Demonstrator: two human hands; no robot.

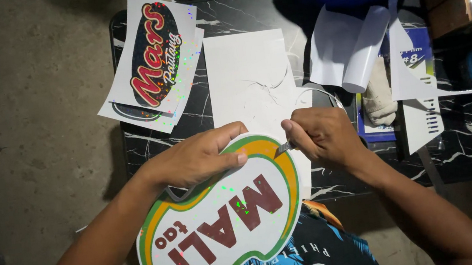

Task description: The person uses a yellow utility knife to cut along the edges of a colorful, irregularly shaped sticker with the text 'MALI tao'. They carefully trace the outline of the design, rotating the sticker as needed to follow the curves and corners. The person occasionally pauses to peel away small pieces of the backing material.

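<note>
Now the left hand [200,157] pinches the top edge of a big sticker [222,217] with a green and yellow border, held over the lap at the bench [148,142] edge. The right hand [322,137] is pressed tight around a small blade [284,148] touching that edge. Most of the shape looks cut out already, and I think only a bit of trimming by the blade is left.

Green-and-orange-rimmed white sticker [222,223], dark red letters; black marbled table [223,15]
</note>
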